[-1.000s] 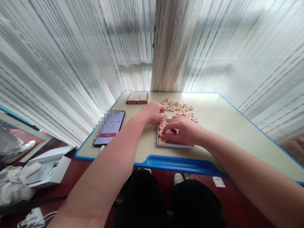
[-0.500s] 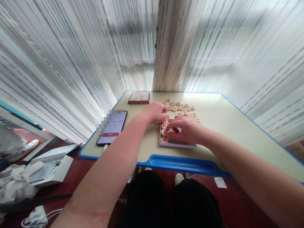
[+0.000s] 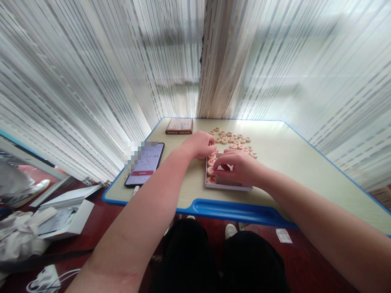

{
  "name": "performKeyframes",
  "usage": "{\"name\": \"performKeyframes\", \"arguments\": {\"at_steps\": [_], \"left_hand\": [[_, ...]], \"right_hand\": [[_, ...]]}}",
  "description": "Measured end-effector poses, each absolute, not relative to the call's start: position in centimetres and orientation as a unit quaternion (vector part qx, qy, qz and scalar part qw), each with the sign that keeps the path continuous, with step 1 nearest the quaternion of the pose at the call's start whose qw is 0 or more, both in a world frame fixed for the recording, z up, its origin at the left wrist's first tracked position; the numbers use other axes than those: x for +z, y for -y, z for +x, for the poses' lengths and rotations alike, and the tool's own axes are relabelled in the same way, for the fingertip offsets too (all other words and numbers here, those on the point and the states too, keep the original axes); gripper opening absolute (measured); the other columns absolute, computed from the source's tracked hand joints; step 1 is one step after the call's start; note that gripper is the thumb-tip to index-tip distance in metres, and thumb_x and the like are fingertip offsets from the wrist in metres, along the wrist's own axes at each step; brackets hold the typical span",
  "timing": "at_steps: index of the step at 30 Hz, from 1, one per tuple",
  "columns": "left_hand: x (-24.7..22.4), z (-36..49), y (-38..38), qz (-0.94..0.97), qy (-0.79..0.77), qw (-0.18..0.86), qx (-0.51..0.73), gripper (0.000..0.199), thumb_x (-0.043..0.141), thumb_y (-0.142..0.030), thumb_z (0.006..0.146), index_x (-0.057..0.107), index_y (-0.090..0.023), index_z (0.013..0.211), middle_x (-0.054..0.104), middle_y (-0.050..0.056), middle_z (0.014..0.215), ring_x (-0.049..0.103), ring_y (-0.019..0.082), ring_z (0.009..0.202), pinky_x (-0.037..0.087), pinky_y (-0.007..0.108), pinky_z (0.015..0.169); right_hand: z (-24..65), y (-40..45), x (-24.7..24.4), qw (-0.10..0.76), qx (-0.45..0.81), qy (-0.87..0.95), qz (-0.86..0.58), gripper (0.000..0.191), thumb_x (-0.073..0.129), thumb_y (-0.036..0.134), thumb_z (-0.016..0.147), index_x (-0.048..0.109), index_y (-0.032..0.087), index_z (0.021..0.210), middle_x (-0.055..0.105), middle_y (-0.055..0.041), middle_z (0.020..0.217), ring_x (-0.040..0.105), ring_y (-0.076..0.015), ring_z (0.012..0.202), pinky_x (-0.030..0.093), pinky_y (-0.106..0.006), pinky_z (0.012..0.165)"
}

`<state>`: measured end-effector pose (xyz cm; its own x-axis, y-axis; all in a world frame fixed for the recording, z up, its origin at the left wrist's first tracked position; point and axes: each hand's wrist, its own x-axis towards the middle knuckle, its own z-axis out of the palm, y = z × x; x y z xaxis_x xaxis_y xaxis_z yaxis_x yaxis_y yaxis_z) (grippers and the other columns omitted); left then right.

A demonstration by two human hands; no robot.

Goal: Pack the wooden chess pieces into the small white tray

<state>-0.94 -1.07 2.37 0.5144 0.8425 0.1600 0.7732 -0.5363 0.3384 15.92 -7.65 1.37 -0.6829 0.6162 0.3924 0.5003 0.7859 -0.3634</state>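
A shallow open box point(image 3: 229, 187) lies near the table's front edge. Along its left side runs a column of round wooden Chinese chess pieces with red characters. My right hand point(image 3: 241, 165) reaches into the box from the right, thumb and fingertips closed on a chess piece point(image 3: 210, 171) in that column. At the box's far left corner is my left hand point(image 3: 199, 144), its fingers curled in. Whatever those fingers hold, if anything, is hidden. Beyond both hands, several loose chess pieces point(image 3: 224, 141) lie scattered, some marked black and some red.
A brown-edged box point(image 3: 179, 126) with a printed top sits at the back left. A phone point(image 3: 145, 165) showing a timer lies at the left, with a cable plugged in. The blue table edge has a moulded trough point(image 3: 235, 210) in front. Curtains point(image 3: 171, 61) hang behind.
Both hands stay almost in the same place, with the right fingertips still at the same chess piece. The phone's timer has gone from 02:04 to 02:05.
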Motion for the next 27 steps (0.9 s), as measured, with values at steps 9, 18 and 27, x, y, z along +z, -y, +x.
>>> {"name": "performKeyframes", "arguments": {"at_steps": [9,18,27], "left_hand": [[2.45,-1.0,1.04,0.865,-0.473,0.109,0.131,0.027,0.049,-0.023,0.069,0.073,-0.017,0.078,0.069,0.003,0.074,0.057,0.015,0.066,0.039,0.026,0.057],[2.07,-1.21,0.7,0.864,-0.471,0.106,0.145,0.025,0.048,-0.024,0.069,0.072,-0.017,0.076,0.068,0.002,0.071,0.056,0.014,0.063,0.037,0.025,0.055],[2.01,-1.35,0.55,0.866,-0.466,0.105,0.147,0.025,0.049,-0.024,0.07,0.072,-0.018,0.077,0.068,0.002,0.071,0.057,0.014,0.063,0.04,0.024,0.058]], "right_hand": [[15.84,7.71,1.49,0.238,0.128,0.911,-0.311,0.011,0.065,0.026,0.078,0.074,0.019,0.079,0.067,-0.0041,0.069,0.055,-0.0138,0.065,0.043,-0.026,0.066],[15.89,7.61,1.54,0.249,0.109,0.913,-0.303,0.015,0.063,0.03,0.081,0.075,0.02,0.081,0.065,-0.004,0.066,0.055,-0.0141,0.063,0.043,-0.025,0.063],[16.22,7.19,1.4,0.291,0.088,0.884,-0.354,0.016,0.06,0.028,0.08,0.074,0.02,0.082,0.063,-0.0019,0.062,0.053,-0.0126,0.06,0.041,-0.025,0.062]]}}
